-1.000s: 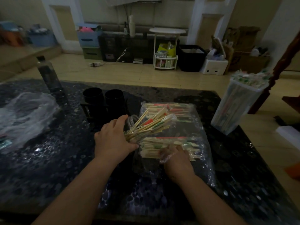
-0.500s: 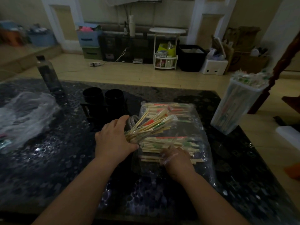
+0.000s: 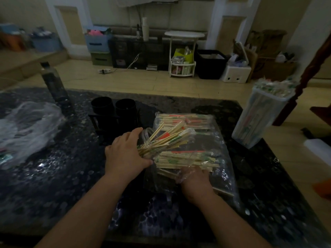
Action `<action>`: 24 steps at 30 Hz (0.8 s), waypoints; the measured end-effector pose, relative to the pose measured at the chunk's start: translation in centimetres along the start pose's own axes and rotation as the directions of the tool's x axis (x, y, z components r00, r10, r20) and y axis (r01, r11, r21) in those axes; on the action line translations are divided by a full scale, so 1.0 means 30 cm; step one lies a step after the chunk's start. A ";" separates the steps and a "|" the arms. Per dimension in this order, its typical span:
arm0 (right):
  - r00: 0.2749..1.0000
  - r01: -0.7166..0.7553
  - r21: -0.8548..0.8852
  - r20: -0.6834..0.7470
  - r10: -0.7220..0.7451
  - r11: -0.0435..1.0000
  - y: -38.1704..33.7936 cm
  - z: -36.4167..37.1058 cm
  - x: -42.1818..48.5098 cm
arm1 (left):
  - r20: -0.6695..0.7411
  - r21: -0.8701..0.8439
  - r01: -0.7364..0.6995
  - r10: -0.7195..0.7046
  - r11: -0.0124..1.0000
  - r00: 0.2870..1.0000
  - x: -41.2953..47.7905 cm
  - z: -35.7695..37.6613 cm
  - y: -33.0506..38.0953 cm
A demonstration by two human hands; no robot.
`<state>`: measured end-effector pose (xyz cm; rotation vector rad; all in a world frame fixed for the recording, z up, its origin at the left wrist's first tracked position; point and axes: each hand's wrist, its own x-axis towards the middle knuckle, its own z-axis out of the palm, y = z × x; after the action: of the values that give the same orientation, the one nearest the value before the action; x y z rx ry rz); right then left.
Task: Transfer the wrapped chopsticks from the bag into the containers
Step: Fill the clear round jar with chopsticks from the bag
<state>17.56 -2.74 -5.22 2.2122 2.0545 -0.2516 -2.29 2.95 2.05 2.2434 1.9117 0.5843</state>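
I see the left hand [image 3: 125, 154] gripping a fanned bundle of wrapped chopsticks [image 3: 166, 138], fingers curled round its near end, with the far ends spreading up and to the right over the bag [image 3: 222, 176]. The clear bag lies flat on the dark table [image 3: 53, 185], with more stacked chopsticks [image 3: 186, 158] inside it. The right hand [image 3: 193, 178] is in the bag's near end with its fingertips at that stack. The film over it blurs the fingers, so I cannot tell whether it grips anything. Two black containers [image 3: 112, 106] stand just behind the left hand. A tall clear container [image 3: 258, 119], packed with wrapped chopsticks, stands at the table's right edge. Crumpled plastic [image 3: 26, 126] and a dark bottle [image 3: 53, 85] are at the left.
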 end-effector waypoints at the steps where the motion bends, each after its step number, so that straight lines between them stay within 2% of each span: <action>1: 1.000 0.012 -0.047 -0.007 -0.013 0.999 -0.008 0.001 -0.009 | -0.001 0.001 0.000 0.000 1.000 1.000 -0.001 0.000 0.000; 6: 0.997 0.051 -0.128 -0.048 -0.057 0.990 -0.020 -0.025 -0.050 | 0.016 0.009 0.004 -0.004 1.000 1.000 -0.003 -0.004 0.002; 14: 0.998 0.057 0.094 -0.007 -0.056 0.994 -0.009 -0.161 -0.064 | -0.021 -0.032 0.028 -0.028 0.999 0.999 0.004 -0.006 -0.005; 20: 0.999 0.037 0.049 0.011 -0.038 0.998 0.001 -0.320 -0.125 | -0.030 -0.026 0.046 -0.047 0.999 0.998 0.008 -0.011 -0.007; 24: 0.992 0.067 0.023 -0.109 -0.065 0.997 -0.008 -0.437 -0.178 | -0.030 -0.026 0.045 -0.046 0.999 0.998 0.008 -0.011 -0.007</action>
<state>17.54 -5.39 8.69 2.2218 2.1948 -0.1696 -2.59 3.17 2.34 2.1822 1.9533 0.6361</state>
